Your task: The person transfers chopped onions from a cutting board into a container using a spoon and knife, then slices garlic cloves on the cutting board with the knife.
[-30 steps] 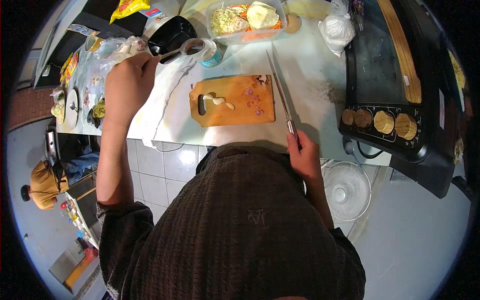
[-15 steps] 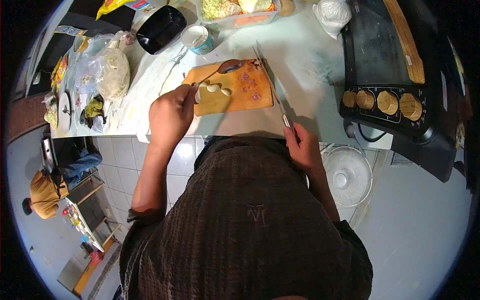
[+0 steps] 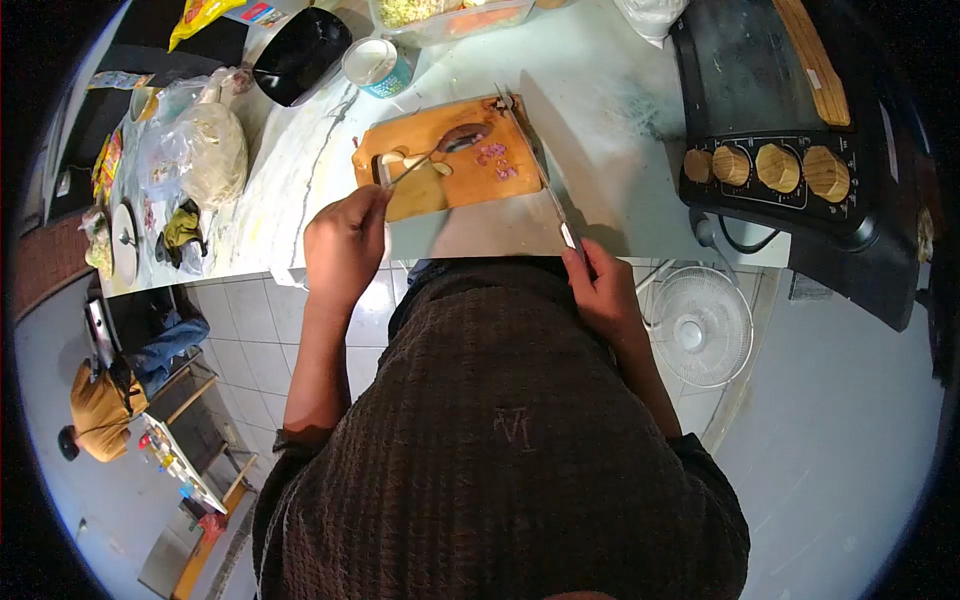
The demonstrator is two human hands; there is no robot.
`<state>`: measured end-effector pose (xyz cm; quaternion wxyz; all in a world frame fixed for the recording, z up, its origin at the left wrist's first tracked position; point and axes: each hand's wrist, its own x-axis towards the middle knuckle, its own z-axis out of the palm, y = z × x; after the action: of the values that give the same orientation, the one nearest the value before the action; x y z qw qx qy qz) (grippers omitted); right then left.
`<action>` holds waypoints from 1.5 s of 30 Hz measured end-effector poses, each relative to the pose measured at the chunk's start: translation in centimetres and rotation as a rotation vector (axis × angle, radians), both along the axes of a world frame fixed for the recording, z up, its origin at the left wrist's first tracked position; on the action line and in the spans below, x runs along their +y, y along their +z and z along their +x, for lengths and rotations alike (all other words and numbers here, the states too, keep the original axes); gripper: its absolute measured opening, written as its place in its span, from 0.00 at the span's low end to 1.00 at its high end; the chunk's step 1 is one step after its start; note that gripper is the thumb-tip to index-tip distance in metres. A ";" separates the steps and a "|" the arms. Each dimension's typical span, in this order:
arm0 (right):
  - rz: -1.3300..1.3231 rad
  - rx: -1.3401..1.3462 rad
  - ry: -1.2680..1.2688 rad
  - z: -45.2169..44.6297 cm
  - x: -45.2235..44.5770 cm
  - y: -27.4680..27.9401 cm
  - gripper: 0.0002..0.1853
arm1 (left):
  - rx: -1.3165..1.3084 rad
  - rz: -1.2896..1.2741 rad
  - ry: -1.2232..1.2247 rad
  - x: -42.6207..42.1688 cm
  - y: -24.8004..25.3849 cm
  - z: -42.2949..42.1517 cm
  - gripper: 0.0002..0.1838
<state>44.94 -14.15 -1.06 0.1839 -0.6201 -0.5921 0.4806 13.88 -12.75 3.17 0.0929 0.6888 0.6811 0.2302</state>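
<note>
My left hand [image 3: 345, 240] is closed on the handle of a metal spoon [image 3: 463, 138], whose bowl is over the wooden cutting board [image 3: 430, 202]. Pale garlic cloves [image 3: 441, 168] lie on the board near the spoon handle, and small purple pieces [image 3: 495, 160] are scattered right of the spoon bowl. With its fingers wrapped round the handle, my right hand [image 3: 602, 285] holds a long knife [image 3: 545, 180]. The blade points away from me along the board's right edge.
At the back stand a black bowl [image 3: 302, 57], a tub [image 3: 377, 68] and a vegetable container [image 3: 455, 22]. Plastic bags [image 3: 205, 150] are at left, a black stove [image 3: 752, 80] at right. A fan [image 3: 690, 328] is below the counter; another person [image 3: 102, 410] is far left.
My left hand has come down and right from beside the tub, bringing the spoon over the board. The knife stays in my right hand. The camera view has shifted.
</note>
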 end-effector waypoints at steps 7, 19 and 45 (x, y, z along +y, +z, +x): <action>-0.057 -0.038 -0.021 -0.3 -0.8 1.1 0.14 | -0.053 -0.154 0.221 -0.5 1.1 -0.7 0.09; 0.001 0.030 -0.004 -1.9 -1.9 -0.7 0.14 | -0.162 -0.283 0.258 -1.4 1.1 0.4 0.12; 0.006 0.002 -0.050 -1.4 -2.2 -0.6 0.13 | -0.161 -0.279 0.279 -0.9 3.2 0.8 0.11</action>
<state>43.57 -16.30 -1.70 0.1982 -0.6340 -0.5775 0.4746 14.66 -13.68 6.36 0.2086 0.5477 0.7855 0.1985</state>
